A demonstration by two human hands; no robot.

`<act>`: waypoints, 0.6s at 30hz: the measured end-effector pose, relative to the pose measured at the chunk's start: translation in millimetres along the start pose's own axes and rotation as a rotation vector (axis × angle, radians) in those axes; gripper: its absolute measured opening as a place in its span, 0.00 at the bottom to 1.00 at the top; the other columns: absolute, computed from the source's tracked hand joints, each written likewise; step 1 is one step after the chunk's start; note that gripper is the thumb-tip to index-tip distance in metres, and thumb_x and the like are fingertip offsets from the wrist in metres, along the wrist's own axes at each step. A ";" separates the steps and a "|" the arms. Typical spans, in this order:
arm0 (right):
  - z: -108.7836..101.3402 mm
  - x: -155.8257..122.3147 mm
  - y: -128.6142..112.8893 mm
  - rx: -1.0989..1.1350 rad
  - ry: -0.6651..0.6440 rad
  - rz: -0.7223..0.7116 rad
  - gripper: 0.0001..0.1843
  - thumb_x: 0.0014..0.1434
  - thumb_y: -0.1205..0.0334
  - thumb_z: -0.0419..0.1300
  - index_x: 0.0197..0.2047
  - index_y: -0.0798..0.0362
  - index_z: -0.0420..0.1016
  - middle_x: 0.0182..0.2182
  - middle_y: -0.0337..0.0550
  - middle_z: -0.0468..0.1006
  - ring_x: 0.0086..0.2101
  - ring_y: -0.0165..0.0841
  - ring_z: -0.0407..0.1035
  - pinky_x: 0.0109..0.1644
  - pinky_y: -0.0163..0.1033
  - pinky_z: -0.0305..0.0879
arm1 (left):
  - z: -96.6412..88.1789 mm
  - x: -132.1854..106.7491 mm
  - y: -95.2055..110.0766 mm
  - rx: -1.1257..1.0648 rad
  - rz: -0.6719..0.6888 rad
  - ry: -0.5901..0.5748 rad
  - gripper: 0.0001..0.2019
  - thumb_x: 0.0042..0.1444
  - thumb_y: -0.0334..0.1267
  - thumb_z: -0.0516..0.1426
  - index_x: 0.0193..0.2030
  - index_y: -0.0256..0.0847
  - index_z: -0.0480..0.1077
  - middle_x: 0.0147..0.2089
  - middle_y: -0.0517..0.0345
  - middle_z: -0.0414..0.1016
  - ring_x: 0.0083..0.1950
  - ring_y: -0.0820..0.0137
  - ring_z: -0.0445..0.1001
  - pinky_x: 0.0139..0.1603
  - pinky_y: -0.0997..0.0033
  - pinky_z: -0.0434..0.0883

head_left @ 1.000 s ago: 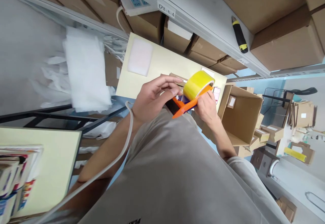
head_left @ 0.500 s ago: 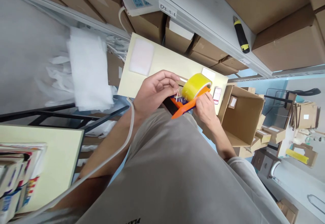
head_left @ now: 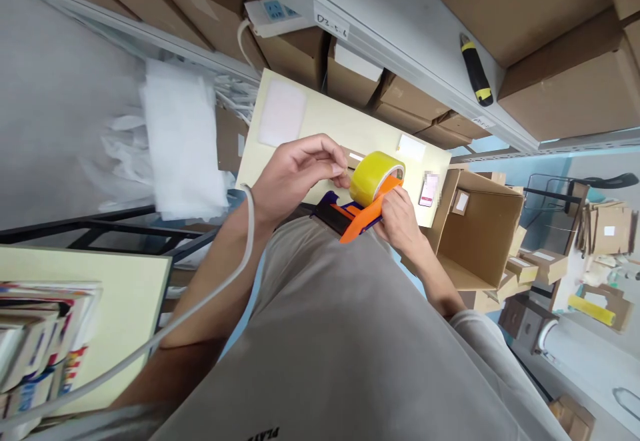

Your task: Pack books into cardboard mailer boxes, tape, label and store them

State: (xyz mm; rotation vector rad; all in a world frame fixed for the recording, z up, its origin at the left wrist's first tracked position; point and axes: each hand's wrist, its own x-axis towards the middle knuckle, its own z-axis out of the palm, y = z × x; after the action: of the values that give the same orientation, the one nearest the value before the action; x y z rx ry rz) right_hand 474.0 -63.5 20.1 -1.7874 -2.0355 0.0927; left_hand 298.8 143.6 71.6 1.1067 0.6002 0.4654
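My right hand (head_left: pixel 400 217) grips the orange tape dispenser (head_left: pixel 361 217) by its handle, in front of my grey shirt. A yellow roll of tape (head_left: pixel 373 177) sits on the dispenser. My left hand (head_left: pixel 293 177) is beside the roll, with thumb and fingers pinched at the tape's loose end. A small cardboard box (head_left: pixel 350 159) lies on the pale yellow table (head_left: pixel 330 124) just behind my hands and is mostly hidden by them.
An open cardboard box (head_left: pixel 483 227) stands right of the table, with a phone (head_left: pixel 429 189) at the table's edge. A metal shelf (head_left: pixel 410 34) above carries boxes, a power strip (head_left: pixel 275 11) and a black-yellow utility knife (head_left: pixel 475 71). White bags (head_left: pixel 183 137) lie left.
The dispenser and both hands have shifted slightly left and toward my body. My left fingers have closed from loose to a pinch at the roll's edge.
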 end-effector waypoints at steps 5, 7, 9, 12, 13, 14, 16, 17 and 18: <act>-0.1 -0.3 -2.3 0.041 0.030 -0.004 0.12 0.78 0.63 0.55 0.58 0.50 0.77 0.45 0.52 0.85 0.48 0.48 0.80 0.59 0.62 0.80 | -14.5 -1.9 -3.6 0.062 0.033 -0.155 0.10 0.64 0.45 0.67 0.34 0.44 0.82 0.36 0.50 0.82 0.38 0.59 0.83 0.43 0.56 0.83; 0.1 0.3 -3.1 0.033 0.031 0.002 0.11 0.79 0.62 0.54 0.57 0.50 0.77 0.45 0.52 0.85 0.47 0.47 0.80 0.57 0.61 0.80 | -19.2 -3.1 -4.6 0.091 0.070 -0.206 0.07 0.64 0.45 0.67 0.38 0.46 0.84 0.38 0.50 0.83 0.39 0.59 0.83 0.43 0.58 0.82; 0.3 0.9 -3.7 0.035 0.020 0.004 0.11 0.79 0.62 0.54 0.55 0.49 0.77 0.45 0.52 0.85 0.47 0.47 0.79 0.57 0.61 0.81 | -21.1 -4.1 -4.5 0.147 0.136 -0.240 0.05 0.61 0.41 0.68 0.43 0.47 0.85 0.39 0.52 0.82 0.40 0.62 0.81 0.42 0.60 0.81; 0.3 1.5 -3.8 0.052 0.010 0.000 0.10 0.79 0.62 0.55 0.54 0.50 0.78 0.45 0.53 0.85 0.47 0.47 0.79 0.57 0.61 0.81 | -18.7 -3.4 -3.7 0.296 0.251 -0.200 0.09 0.59 0.40 0.72 0.46 0.46 0.85 0.41 0.53 0.79 0.41 0.65 0.78 0.43 0.62 0.81; 0.5 1.6 -3.6 0.060 0.005 0.001 0.10 0.79 0.63 0.55 0.54 0.50 0.78 0.45 0.53 0.85 0.47 0.47 0.80 0.58 0.61 0.81 | -17.1 -2.3 -3.6 0.348 0.279 -0.169 0.10 0.59 0.42 0.73 0.46 0.45 0.85 0.43 0.52 0.79 0.41 0.65 0.77 0.43 0.63 0.81; 0.8 1.5 -3.2 0.071 -0.001 0.003 0.10 0.78 0.63 0.55 0.54 0.50 0.78 0.45 0.53 0.85 0.47 0.47 0.80 0.58 0.61 0.81 | -15.4 -0.9 -3.6 0.393 0.300 -0.141 0.11 0.59 0.45 0.74 0.44 0.45 0.85 0.44 0.52 0.79 0.41 0.66 0.77 0.43 0.63 0.81; 2.0 0.8 -2.0 0.098 -0.013 0.011 0.10 0.78 0.63 0.56 0.54 0.50 0.78 0.46 0.53 0.86 0.48 0.47 0.80 0.60 0.61 0.80 | -12.8 2.7 -3.7 0.449 0.327 -0.115 0.13 0.60 0.50 0.75 0.42 0.45 0.84 0.46 0.51 0.80 0.41 0.66 0.77 0.41 0.63 0.80; 2.9 0.2 -1.3 0.115 -0.018 0.018 0.10 0.77 0.63 0.56 0.54 0.50 0.78 0.46 0.53 0.86 0.49 0.47 0.80 0.60 0.62 0.80 | -12.0 4.7 -3.7 0.466 0.337 -0.112 0.14 0.61 0.52 0.74 0.41 0.44 0.84 0.46 0.51 0.81 0.41 0.66 0.77 0.41 0.64 0.79; 4.0 -0.6 -0.7 0.134 -0.022 0.026 0.09 0.77 0.63 0.57 0.54 0.49 0.78 0.47 0.53 0.86 0.49 0.48 0.80 0.60 0.62 0.80 | -11.6 6.6 -3.6 0.482 0.348 -0.111 0.15 0.63 0.53 0.74 0.40 0.44 0.84 0.45 0.51 0.81 0.40 0.67 0.77 0.40 0.64 0.79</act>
State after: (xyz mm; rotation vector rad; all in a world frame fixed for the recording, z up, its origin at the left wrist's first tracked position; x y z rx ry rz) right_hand 472.1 -63.2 16.5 -1.7380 -1.9726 0.2516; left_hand 296.4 154.2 63.2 1.7003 0.4309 0.5692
